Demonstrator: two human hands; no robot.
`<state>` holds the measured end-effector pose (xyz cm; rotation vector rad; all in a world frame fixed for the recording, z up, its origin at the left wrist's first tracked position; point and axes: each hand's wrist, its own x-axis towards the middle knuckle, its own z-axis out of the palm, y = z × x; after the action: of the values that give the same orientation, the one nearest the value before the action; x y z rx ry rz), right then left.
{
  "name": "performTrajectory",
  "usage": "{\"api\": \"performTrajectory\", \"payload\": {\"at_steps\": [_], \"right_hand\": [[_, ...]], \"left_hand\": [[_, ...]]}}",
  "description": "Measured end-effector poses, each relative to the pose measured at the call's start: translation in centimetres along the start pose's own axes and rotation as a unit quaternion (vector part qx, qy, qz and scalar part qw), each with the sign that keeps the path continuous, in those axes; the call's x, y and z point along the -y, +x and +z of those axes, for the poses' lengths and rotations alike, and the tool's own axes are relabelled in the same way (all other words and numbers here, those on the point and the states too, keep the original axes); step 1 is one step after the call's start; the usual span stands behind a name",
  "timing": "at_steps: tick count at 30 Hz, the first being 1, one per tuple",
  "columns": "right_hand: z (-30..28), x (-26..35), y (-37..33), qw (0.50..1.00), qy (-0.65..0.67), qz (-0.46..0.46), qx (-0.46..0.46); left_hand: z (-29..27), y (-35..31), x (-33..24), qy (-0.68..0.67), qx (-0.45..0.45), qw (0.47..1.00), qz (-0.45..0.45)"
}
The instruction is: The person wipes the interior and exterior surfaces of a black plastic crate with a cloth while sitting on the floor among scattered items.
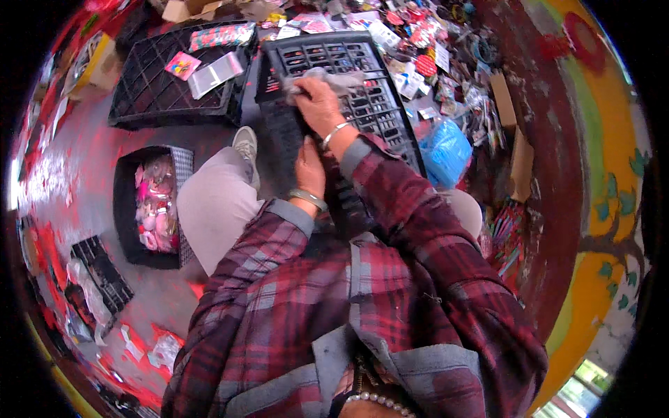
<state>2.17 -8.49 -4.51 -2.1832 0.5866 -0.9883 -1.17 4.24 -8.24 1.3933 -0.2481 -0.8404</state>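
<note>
A black plastic crate (380, 104) with a slotted face stands tilted between my legs. My right hand (320, 106) is closed on a crumpled grey cloth (341, 82) and presses it against the crate's upper part. Lower down, my left hand (309, 171) grips the crate by its left side; its fingertips are partly hidden. Both wrists wear bracelets, below plaid sleeves with grey cuffs.
Another black crate (132, 94) lies at the far left, with small packets on it. A dark fabric box (127, 240) of pink items sits beside my left leg. Mixed packaged goods (425, 59) and a blue plastic bag (447, 150) lie right of the crate.
</note>
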Motion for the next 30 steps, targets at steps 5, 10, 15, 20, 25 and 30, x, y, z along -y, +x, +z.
{"api": "performTrajectory", "payload": {"at_steps": [5,10,15,20,25,30], "right_hand": [[-3.7,2.3,-4.3,0.993,0.020,0.074,0.092],[-9.8,4.3,-11.0,0.977,-0.043,0.002,0.209],[-14.8,6.8,-16.9,0.957,-0.029,0.038,0.287],[-20.5,5.3,-15.0,0.953,0.050,0.237,0.183],[-24.9,-4.5,-12.9,0.946,0.075,0.298,-0.103],[-19.7,-6.0,-15.8,0.948,-0.225,0.220,-0.044]], "left_hand": [[1.3,-1.7,-3.2,-0.180,0.006,0.983,-0.045],[1.4,-2.4,-3.9,-0.111,-0.048,0.984,-0.128],[1.8,-2.2,-3.6,-0.227,0.031,0.967,-0.114],[1.8,-2.4,-3.8,-0.236,0.034,0.962,-0.132],[2.0,-2.0,-3.2,-0.246,0.039,0.958,-0.141],[2.2,-1.8,-3.2,-0.242,0.032,0.957,-0.157]]}}
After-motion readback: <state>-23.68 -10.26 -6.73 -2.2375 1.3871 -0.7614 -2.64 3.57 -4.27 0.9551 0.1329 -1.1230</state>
